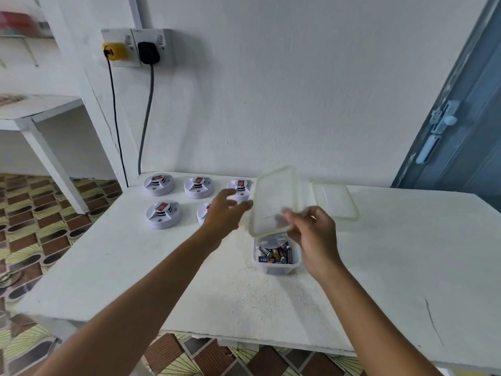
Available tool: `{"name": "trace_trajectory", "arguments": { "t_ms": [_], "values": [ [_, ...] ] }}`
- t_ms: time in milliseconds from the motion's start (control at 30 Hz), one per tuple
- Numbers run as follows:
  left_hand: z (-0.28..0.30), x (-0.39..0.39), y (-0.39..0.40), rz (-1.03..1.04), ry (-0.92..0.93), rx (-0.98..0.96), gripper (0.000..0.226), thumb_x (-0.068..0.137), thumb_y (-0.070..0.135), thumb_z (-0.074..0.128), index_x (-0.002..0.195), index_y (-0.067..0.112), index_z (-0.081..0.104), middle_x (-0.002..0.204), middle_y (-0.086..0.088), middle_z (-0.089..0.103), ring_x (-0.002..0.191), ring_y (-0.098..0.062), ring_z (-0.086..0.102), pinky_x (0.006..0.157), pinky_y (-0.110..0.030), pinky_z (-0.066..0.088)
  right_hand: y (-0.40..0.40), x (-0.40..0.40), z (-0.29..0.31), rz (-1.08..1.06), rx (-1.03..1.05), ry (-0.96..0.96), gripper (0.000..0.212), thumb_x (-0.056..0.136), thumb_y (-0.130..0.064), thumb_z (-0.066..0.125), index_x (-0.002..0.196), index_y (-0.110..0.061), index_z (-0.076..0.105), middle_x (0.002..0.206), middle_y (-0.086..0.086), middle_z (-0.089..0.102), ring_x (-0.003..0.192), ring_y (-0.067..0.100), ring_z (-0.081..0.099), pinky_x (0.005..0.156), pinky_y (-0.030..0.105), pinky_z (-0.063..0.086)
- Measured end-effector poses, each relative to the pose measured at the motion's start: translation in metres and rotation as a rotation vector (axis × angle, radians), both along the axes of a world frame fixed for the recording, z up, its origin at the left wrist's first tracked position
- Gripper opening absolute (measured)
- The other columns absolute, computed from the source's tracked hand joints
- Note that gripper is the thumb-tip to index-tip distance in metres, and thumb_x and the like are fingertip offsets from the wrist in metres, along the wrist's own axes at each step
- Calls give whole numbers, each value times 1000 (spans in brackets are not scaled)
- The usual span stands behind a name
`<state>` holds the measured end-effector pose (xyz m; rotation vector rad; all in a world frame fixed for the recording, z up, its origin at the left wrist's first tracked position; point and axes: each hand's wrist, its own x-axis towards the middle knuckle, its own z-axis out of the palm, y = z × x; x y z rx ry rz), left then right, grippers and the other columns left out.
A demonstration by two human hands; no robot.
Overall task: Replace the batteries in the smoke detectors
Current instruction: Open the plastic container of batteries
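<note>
Barely begun: right hand (311, 234) pinches the lid (273, 202) above the battery tub (276, 264); left hand (225, 210) spread beside it; five detectors (163, 214) beyond, untouched.

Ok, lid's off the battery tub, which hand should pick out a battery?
Probably left. The right hand grips the lid above the tub; the left hand is open, holding nothing.

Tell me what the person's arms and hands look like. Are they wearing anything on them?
Nothing shows on them. The left hand and the right hand are bare, with no gloves, and I see no rings, though the left fingers are blurred. Both forearms are bare too, all the way to the bottom edge of the picture: no sleeves, no watch, no bracelet at either wrist.
</note>
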<state>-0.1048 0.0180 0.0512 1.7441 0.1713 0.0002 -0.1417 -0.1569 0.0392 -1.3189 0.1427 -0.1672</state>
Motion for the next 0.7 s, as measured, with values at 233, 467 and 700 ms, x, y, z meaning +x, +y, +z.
{"name": "trace_trajectory", "arguments": {
  "t_ms": [233,467,700],
  "values": [
    [53,-8,-10,-7,-40,-235,64,89,28,66,144,21,35,130,-5,51,111,-21,53,88,-34,45,61,12,31,209,-524,-310,22,78,-10,77,76,-17,57,76,-5,66,75,0,63,71,16,50],
    [28,5,35,276,-36,-463,40,93,-13,35,129,-2,49,114,-20,53,92,-29,61,79,-53,52,45,6,-5,90,-907,-324,12,82,-6,57,78,-18,54,72,-6,58,71,15,57,61,25,43],
    [-4,10,45,328,30,-486,45,95,-12,36,137,1,46,121,-22,56,93,-29,60,91,-60,50,8,-12,-49,350,-1645,-227,26,87,-17,53,112,-18,58,109,1,60,100,22,56,74,28,37]
  ]
}}
